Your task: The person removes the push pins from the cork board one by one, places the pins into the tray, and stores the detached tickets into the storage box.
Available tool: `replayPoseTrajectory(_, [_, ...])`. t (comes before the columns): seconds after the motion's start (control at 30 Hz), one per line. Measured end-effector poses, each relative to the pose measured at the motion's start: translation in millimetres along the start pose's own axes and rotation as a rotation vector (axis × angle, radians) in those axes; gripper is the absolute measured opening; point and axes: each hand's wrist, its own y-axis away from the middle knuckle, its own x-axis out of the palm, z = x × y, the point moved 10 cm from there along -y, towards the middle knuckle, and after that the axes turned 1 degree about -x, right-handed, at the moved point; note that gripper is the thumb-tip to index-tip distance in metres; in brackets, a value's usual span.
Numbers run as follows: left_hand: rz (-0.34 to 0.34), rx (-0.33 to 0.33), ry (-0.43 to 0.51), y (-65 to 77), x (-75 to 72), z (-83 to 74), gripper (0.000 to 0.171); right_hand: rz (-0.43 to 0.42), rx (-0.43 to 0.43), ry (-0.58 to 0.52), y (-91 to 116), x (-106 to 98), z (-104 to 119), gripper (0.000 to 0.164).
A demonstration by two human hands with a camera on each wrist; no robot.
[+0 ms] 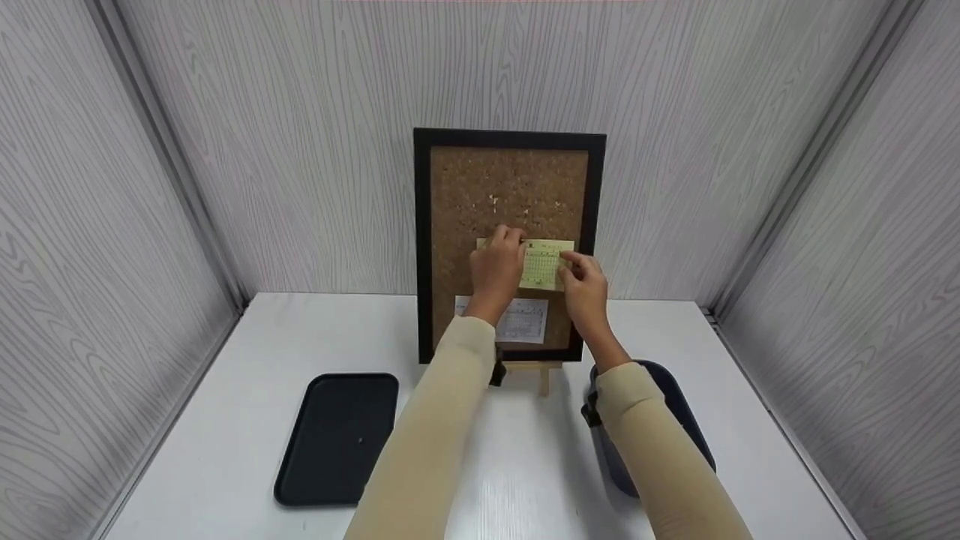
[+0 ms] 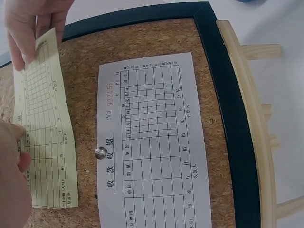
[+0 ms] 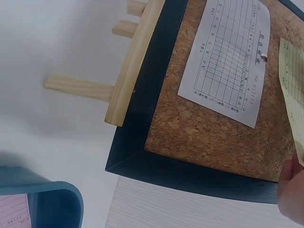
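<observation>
A yellow receipt slip [image 1: 541,270] lies sideways against the cork board [image 1: 465,187], which stands upright in a black frame. My left hand [image 1: 495,266] is over the slip's upper middle, fingers curled at its top edge, the fingertips partly hidden. With thumb and finger, my right hand [image 1: 586,289] pinches the slip's right end, which lifts off the cork in the left wrist view. Below it hangs a white receipt slip [image 2: 156,142], held by a clear pushpin [image 2: 100,152] at its printed heading; my left forearm covers part of it in the head view.
A wooden easel [image 1: 545,379] supports the board on the white table. To the left lies a black tray [image 1: 337,420] with a tiny object in it. A blue bin [image 3: 57,204] holding a pink slip [image 3: 14,211] sits at right, under my right forearm. Grey panels enclose the table.
</observation>
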Motion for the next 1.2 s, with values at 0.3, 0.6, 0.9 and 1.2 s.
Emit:
replayPoseTrajectory(0.3, [-0.001, 0.009, 0.016, -0.6, 1.1, 0.3, 0.017, -0.004, -0.024, 0.019, -0.4, -0.9, 2.8, 0.025])
replayPoseTrajectory(0.6, [-0.02, 0.044, 0.016, 1.1, 0.0, -3.2, 0.018, -0.01, -0.037, 0.02, -0.1, -1.0, 5.2, 0.024])
replayPoseTrajectory(0.9, [-0.025, 0.058, 0.029, 0.2, -0.3, -4.5, 0.016, -0.019, -0.043, 0.037, 0.9, -1.9, 5.8, 0.023])
replayPoseTrajectory(1.2, [0.008, 0.058, 0.05, -1.3, 0.9, -3.3, 0.015, -0.021, -0.068, 0.047, 1.2, -0.6, 8.2, 0.023])
